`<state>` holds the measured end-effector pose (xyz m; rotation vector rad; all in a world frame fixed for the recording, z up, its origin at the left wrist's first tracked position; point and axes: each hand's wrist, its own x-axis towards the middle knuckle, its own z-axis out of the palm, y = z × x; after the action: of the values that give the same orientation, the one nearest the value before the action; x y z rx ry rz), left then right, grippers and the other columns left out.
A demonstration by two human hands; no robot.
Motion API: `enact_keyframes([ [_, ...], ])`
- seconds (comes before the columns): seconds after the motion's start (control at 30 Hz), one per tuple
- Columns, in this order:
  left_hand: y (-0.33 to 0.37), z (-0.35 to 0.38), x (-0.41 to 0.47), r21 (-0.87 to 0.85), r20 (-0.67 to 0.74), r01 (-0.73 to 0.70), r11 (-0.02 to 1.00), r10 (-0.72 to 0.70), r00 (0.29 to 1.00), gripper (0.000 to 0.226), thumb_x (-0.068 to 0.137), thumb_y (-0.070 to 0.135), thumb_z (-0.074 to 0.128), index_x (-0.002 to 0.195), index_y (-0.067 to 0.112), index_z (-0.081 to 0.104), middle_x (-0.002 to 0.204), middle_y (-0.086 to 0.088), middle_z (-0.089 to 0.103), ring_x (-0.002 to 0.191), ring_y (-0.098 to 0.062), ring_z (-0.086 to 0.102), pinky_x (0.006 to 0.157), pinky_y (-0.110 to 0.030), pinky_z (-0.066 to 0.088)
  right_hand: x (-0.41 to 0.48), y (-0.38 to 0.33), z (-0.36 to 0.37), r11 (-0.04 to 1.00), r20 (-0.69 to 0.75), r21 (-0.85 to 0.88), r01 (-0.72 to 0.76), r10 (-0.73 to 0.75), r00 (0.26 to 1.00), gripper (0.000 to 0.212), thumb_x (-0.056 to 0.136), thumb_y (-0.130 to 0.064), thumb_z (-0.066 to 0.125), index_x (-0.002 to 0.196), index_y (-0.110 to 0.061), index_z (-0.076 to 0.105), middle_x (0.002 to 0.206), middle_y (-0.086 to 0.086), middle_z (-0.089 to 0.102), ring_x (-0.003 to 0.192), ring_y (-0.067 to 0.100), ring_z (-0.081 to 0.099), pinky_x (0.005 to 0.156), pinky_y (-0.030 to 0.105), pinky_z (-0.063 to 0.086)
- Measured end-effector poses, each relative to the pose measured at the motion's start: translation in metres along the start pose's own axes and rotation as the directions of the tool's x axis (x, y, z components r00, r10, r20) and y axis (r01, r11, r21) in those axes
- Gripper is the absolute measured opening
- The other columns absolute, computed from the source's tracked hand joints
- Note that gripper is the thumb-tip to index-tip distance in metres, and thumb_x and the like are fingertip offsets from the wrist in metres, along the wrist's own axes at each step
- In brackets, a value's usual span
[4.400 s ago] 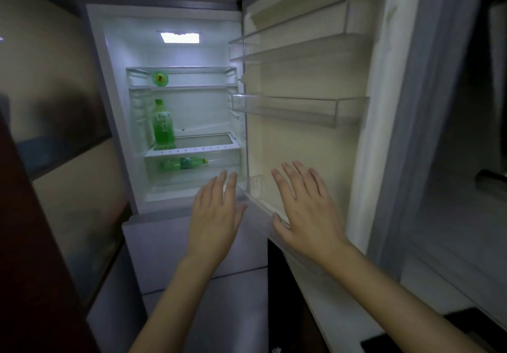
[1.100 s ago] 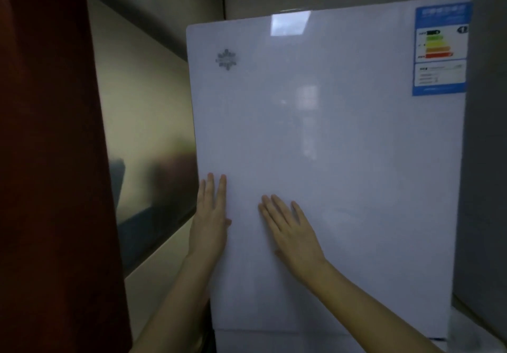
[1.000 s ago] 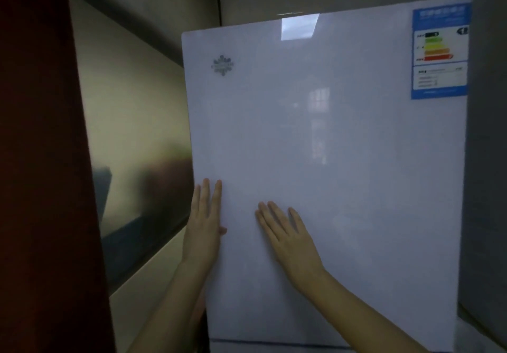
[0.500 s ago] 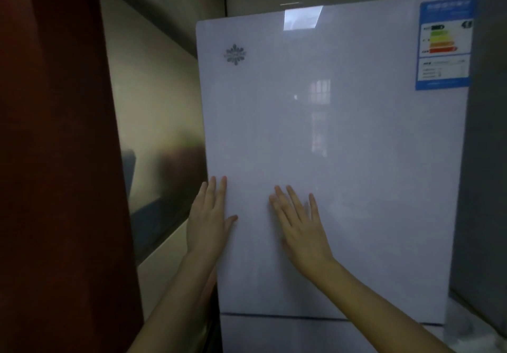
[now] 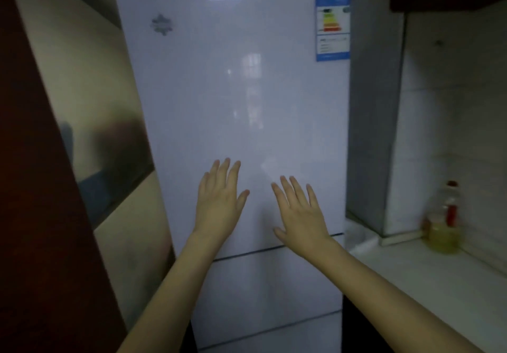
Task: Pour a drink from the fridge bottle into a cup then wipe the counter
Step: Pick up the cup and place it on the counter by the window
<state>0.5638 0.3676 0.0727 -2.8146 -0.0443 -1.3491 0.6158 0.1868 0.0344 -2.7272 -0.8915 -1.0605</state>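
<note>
So, quick update: a few seconds back the fridge was wide open and I could see the green bottles on the shelves. Now the fridge door (image 5: 233,92) is shut and I never took one out. A moment ago both palms were flat on the door near its 9 o'clock edge. Now my left hand (image 5: 219,204) and right hand (image 5: 300,212) sit nearer the middle, low on the upper door, fingers straight and spread, holding nothing. I can't tell if they touch the panel or hover just off it. The green bottles are behind that door, out of sight, so I reckon the task hasn't really started; I'd have to reopen it and actually grab one. There's no cup in view either. The door is glossy white and throws reflections, with an energy label (image 5: 332,24) at 1 o'clock, a little snowflake logo (image 5: 162,24) at 11 o'clock and a drawer front (image 5: 269,278) under the seam. The pale counter (image 5: 425,276) runs off at 4 o'clock, with an oil bottle (image 5: 443,223) at 3 o'clock against the tiled wall (image 5: 452,119). A dark red panel (image 5: 33,188) fills 9 o'clock. The room's pretty dim.
</note>
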Motion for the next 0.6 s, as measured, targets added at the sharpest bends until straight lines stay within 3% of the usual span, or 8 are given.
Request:
enact_keyframes([
  [0.1, 0.036, 0.003, -0.003, -0.097, 0.013, -0.039, 0.995, 0.040, 0.999, 0.065, 0.095, 0.036, 0.061, 0.150, 0.010, 0.038, 0.153, -0.017, 0.040, 0.142, -0.036, 0.036, 0.113, -0.050, 0.034, -0.025, 0.035, -0.015, 0.995, 0.023, -0.064, -0.075, 0.077, 0.997, 0.112, 0.052, -0.042, 0.087, 0.146, -0.007, 0.035, 0.150, 0.016, 0.036, 0.138, 0.034, 0.034, 0.112, 0.052, 0.024],
  [0.27, 0.099, 0.002, -0.016, -0.154, 0.061, -0.169, 0.974, 0.180, 0.982, 0.063, 0.097, 0.047, 0.035, 0.149, 0.013, 0.038, 0.149, -0.018, 0.044, 0.136, -0.037, 0.044, 0.110, -0.050, 0.036, -0.076, 0.074, -0.042, 0.975, 0.022, -0.085, -0.205, 0.208, 0.978, 0.109, 0.042, -0.032, 0.091, 0.138, -0.004, 0.046, 0.140, 0.018, 0.048, 0.130, 0.036, 0.045, 0.104, 0.053, 0.039],
  [0.47, 0.203, -0.010, -0.027, -0.294, 0.050, -0.266, 0.918, 0.292, 0.955, 0.062, 0.097, 0.047, 0.033, 0.146, 0.009, 0.043, 0.145, -0.019, 0.047, 0.133, -0.038, 0.045, 0.108, -0.051, 0.039, -0.169, 0.132, -0.103, 0.924, -0.014, -0.189, -0.331, 0.335, 0.942, 0.103, 0.048, -0.042, 0.086, 0.137, -0.005, 0.048, 0.140, 0.018, 0.048, 0.130, 0.036, 0.045, 0.104, 0.052, 0.040],
  [0.6, 0.316, -0.041, -0.035, -0.469, 0.051, -0.281, 0.837, 0.344, 0.938, 0.067, 0.097, 0.050, 0.031, 0.149, 0.009, 0.034, 0.147, -0.019, 0.042, 0.135, -0.037, 0.040, 0.110, -0.049, 0.034, -0.250, 0.176, -0.172, 0.853, -0.070, -0.266, -0.449, 0.447, 0.892, 0.099, 0.058, -0.043, 0.081, 0.141, -0.005, 0.041, 0.143, 0.018, 0.043, 0.132, 0.037, 0.041, 0.108, 0.052, 0.035],
])
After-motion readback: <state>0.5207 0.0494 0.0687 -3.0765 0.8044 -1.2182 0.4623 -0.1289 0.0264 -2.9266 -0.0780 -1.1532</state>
